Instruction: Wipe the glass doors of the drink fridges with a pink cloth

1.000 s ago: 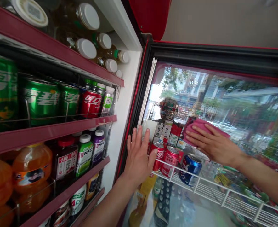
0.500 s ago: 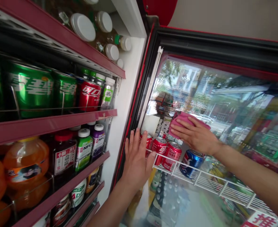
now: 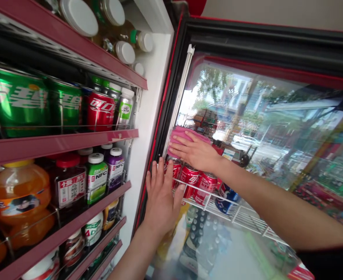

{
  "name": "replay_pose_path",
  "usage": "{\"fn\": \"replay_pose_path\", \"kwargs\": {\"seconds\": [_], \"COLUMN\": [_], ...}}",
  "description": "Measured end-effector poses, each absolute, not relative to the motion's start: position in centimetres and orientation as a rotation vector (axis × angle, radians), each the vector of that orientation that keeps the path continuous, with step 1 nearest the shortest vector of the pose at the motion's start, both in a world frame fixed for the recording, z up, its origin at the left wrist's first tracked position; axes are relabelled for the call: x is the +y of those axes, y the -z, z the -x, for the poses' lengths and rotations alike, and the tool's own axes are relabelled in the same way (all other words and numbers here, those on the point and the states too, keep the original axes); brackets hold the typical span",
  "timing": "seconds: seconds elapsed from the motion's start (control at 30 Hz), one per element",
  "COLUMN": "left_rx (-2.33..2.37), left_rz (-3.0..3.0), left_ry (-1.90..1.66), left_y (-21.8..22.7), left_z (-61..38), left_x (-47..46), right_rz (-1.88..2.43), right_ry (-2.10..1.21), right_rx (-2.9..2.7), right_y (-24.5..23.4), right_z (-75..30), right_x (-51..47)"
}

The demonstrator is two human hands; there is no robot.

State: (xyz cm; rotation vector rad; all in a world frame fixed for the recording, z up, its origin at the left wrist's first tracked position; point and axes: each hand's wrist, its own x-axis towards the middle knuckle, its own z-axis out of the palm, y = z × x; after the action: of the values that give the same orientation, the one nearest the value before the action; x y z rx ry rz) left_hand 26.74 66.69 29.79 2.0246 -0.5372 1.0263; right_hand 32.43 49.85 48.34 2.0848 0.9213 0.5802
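Observation:
My right hand (image 3: 197, 152) presses a pink cloth (image 3: 180, 136) flat against the inside of the glass door (image 3: 232, 101), near its left edge. Its fingers lie over the cloth. Lower down, my left hand (image 3: 162, 206) rests with fingers spread on the black door frame and the edge of the glass. Red cola cans (image 3: 189, 175) stand in a white wire rack (image 3: 235, 217) on the door, just under my right hand. A blue can (image 3: 226, 198) sits beside them, partly behind my right forearm.
On the left are fridge shelves with dark red front strips (image 3: 57, 142). They bear green cans (image 3: 16, 103), a red can (image 3: 100, 111), orange drink bottles (image 3: 20, 194) and small juice bottles (image 3: 97, 179). White-capped jars (image 3: 79, 17) lie on the top shelf. Street reflections cover the glass.
My right hand has slid the pink cloth left across the glass to the door's edge. My left hand stays on the frame. The view has shifted slightly.

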Motion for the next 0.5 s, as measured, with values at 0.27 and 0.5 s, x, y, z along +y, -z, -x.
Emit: {"fn": "replay_pose_path", "kwargs": {"seconds": [0.27, 0.5], "left_rx": [-0.448, -0.415], "left_rz": [-2.049, -2.061], "left_ry": [-1.093, -1.115], "left_y": [-30.3, -31.2], "left_z": [-27.0, -26.0], "left_x": [63.7, 59.8], "right_rz": [-1.995, -2.047], "right_ry": [-0.68, -0.795], "right_rx": [0.937, 1.066], "right_y": [-48.2, -47.9], "right_z": [-32.3, -31.5], "right_x": [47.5, 42.1]}}
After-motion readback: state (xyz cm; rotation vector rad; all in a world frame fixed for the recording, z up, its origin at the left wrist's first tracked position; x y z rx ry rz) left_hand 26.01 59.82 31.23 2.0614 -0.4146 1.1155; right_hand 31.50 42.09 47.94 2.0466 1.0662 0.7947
